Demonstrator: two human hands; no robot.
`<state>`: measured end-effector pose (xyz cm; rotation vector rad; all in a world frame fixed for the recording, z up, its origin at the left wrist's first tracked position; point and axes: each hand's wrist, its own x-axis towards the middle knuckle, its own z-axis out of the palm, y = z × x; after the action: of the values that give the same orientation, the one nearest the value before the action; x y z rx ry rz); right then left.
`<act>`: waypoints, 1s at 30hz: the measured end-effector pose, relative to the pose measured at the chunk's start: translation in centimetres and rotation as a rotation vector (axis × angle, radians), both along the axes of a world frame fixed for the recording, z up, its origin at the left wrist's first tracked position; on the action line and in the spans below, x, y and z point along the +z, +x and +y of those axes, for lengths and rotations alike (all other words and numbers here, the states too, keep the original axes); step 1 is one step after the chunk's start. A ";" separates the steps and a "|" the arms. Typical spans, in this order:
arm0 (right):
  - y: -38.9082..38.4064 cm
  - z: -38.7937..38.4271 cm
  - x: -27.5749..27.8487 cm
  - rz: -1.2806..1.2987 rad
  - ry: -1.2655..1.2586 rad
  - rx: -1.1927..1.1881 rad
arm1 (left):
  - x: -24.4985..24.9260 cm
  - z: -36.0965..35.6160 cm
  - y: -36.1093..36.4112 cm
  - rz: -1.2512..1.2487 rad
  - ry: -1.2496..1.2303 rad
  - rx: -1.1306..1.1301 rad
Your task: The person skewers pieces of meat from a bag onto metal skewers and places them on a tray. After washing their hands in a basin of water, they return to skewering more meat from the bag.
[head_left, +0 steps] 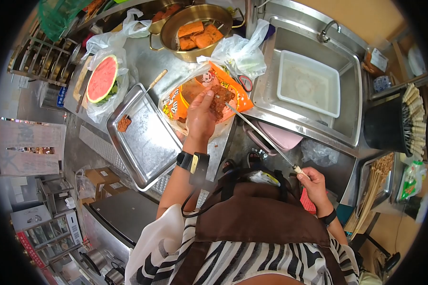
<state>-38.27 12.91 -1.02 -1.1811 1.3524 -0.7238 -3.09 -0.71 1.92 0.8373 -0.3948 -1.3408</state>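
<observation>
**Pale wood handle, long skewer, red meat**

At 2 o'clock, your right hand (313, 184) has its fingers closed round the wood handle of a long, thin skewer (271, 141). The skewer slants away from you, up to the left. At 11 o'clock, your left hand (200, 119) has its thumb and fingers close together at the meat (220, 97). I can't tell if they pinch a piece, or if the tip has gone into one.

The meat sits in the open orange bag (244, 98), just past your left hand. It is dark red and brown, lumpy, and looks wet with sauce. It may be slippery. Hold a piece flat and firm, put the tip in its middle, and push slowly in one straight line. Your fingertips should be at the sides, out of the tip's way.

At 10 o'clock, a metal tray (150, 142) has one small red-brown piece (124, 124) in it. Farther off, at 11 o'clock, a gold-coloured pan (169, 35) has orange chunks (200, 35) inside.
</observation>
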 end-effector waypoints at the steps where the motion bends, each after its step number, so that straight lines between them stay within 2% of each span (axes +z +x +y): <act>1: 0.1 -0.1 0.2 0.008 -0.004 0.000 | -0.2 0.0 0.0 0.000 0.001 0.000; 5: 1.0 -0.9 1.0 0.061 0.007 0.017 | -1.3 0.1 -0.8 0.001 0.038 -0.048; 17: 1.6 -2.0 -0.3 -0.043 0.006 0.056 | -2.7 -0.3 -2.3 -0.003 0.042 -0.080; 19: 1.8 -2.3 0.7 -0.104 0.128 0.073 | -3.1 -0.2 -2.2 0.004 0.035 -0.069; 22: 1.0 -2.2 -0.2 -0.127 0.147 0.042 | -4.2 0.3 -1.3 0.074 0.051 -0.091; 25: 0.6 -2.2 -0.5 -0.148 0.173 0.048 | -4.3 1.3 -0.1 0.024 0.189 -0.093; 27: 0.4 -2.3 -0.5 -0.176 0.202 0.030 | -4.0 2.4 1.5 -0.317 0.194 -0.058; 30: 0.2 -2.7 0.0 -0.134 0.178 0.046 | -5.5 3.2 5.2 -1.101 0.196 0.020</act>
<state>-38.10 10.17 -1.02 -1.0017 1.2468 -0.6254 2.08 2.46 -3.56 1.7106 -1.1038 -0.7924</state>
